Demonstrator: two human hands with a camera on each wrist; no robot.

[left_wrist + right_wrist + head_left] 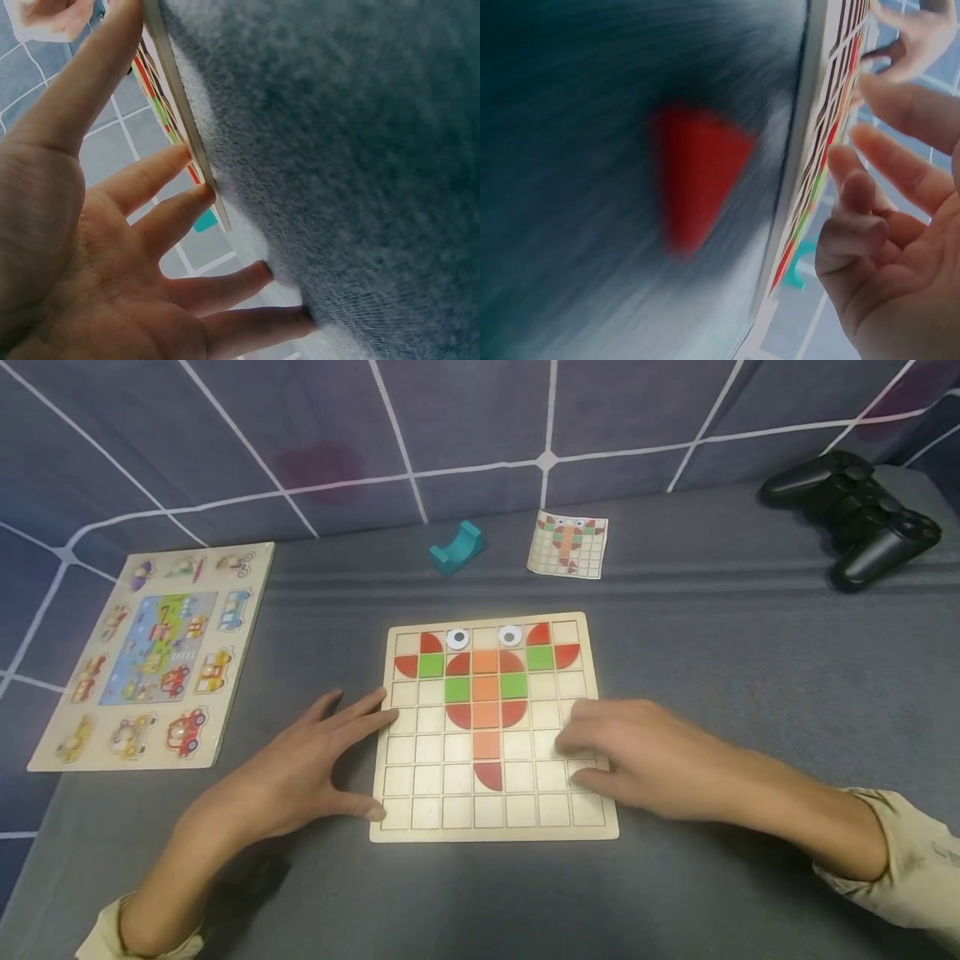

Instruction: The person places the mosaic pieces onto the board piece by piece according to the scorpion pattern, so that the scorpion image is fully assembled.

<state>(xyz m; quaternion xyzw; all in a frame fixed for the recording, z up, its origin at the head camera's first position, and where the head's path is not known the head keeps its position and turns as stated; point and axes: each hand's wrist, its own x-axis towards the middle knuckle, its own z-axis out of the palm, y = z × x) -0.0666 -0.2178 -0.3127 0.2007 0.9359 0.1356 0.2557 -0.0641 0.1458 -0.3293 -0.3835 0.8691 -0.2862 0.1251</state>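
A square wooden grid board [427,781] lies on the grey cloth, bearing red, green and orange pieces and two googly eyes [458,639]. My left hand [288,772] is spread at its left side, with thumb and two fingertips touching the edge. Over the lower right cells is my right hand [648,756], thumb and index finger apart and nothing visible between them. Its ring and little fingers bend inward in the right wrist view. There, a blurred red piece [701,176] shows against the cloth beside the board; the head view does not show it.
A small printed pattern card [567,545] and a teal curved block [457,548] lie behind the board. To the left is a wooden vehicle puzzle [251,643]. A black game controller [851,518] sits at the back right, near the tile-patterned backdrop.
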